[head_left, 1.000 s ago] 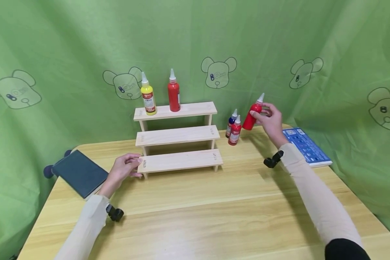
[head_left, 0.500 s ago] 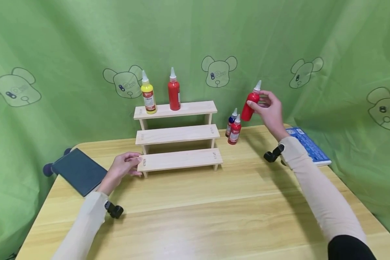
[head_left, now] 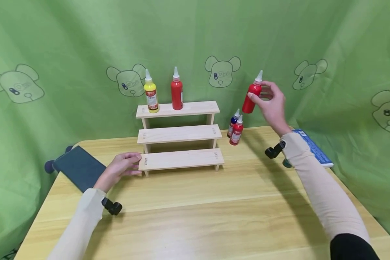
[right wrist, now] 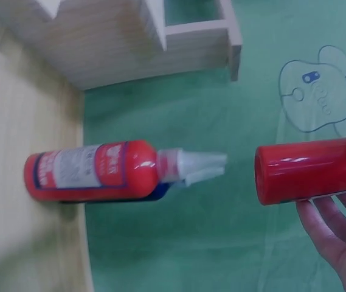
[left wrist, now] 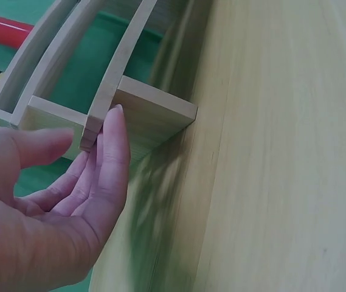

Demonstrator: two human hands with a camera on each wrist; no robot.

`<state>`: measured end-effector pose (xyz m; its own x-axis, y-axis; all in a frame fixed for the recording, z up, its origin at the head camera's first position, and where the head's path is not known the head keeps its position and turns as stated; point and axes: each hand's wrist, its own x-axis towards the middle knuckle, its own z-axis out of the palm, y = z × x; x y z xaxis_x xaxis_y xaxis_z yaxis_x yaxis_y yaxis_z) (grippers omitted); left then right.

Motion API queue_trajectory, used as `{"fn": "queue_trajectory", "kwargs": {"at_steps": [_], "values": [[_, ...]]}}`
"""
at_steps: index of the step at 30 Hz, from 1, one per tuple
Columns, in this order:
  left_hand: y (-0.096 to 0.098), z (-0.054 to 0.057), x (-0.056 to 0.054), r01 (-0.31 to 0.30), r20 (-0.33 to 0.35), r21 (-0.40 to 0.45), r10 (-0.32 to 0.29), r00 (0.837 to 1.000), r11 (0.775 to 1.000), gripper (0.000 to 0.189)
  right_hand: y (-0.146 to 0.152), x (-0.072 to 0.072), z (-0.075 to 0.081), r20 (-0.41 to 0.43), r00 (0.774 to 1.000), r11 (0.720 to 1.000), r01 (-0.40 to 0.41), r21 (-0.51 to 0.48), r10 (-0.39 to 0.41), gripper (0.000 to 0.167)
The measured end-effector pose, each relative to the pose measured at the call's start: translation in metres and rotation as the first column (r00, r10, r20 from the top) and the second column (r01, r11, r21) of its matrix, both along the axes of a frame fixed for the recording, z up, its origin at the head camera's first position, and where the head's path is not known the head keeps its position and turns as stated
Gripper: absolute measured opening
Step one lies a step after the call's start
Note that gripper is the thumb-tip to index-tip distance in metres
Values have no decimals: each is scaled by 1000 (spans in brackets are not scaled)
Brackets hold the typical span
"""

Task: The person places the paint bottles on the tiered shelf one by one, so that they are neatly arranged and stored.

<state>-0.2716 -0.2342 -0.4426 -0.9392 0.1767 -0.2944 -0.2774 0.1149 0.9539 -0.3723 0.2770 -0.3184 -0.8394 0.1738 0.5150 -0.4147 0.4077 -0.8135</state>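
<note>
My right hand [head_left: 273,104] pinches a red paint bottle [head_left: 251,98] with a white nozzle, upright in the air. In the right wrist view, thumb and fingers sit on either side of this bottle [right wrist: 306,170]. Below it on the table stand another red paint bottle [head_left: 235,134] and a dark blue one [head_left: 231,127] partly behind it. My left hand [head_left: 121,168] holds the left end of the lowest step of a three-tier wooden display stand [head_left: 182,159]; its fingers [left wrist: 115,146] reach under the step. A yellow paint bottle [head_left: 151,97] and a red one [head_left: 177,94] stand on the top tier.
A dark notebook [head_left: 79,168] lies at the table's left edge. At the right, a blue-covered book [head_left: 316,151] is partly hidden by the right sleeve, beside a small green round thing [head_left: 286,163]. Green curtain [head_left: 188,32] hangs behind the wooden table [head_left: 195,216].
My right hand has raised the red paint bottle higher above the table, and the bottle has become more upright. My left hand has stayed at the stand's lowest step.
</note>
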Motion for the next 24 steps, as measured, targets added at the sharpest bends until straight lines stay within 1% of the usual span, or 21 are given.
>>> {"fn": "queue_trajectory", "kwargs": {"at_steps": [7,13,19,24], "values": [[0,0,2,13,-21,5,-13,1000,1000,56,-13,-2,13,-32,998,999,-46,-20,46,50],[2,0,2,2,-27,-9,-3,1000,1000,55,-33,1,22,-24,995,994,-99,-45,98,51],[2,1,2,-9,-28,-12,8,1000,1000,54,-50,-3,25,-28,987,985,-157,-67,155,50],[3,1,2,-14,-24,-17,14,1000,1000,53,-66,-8,23,-36,982,980,-189,-56,187,48]]}}
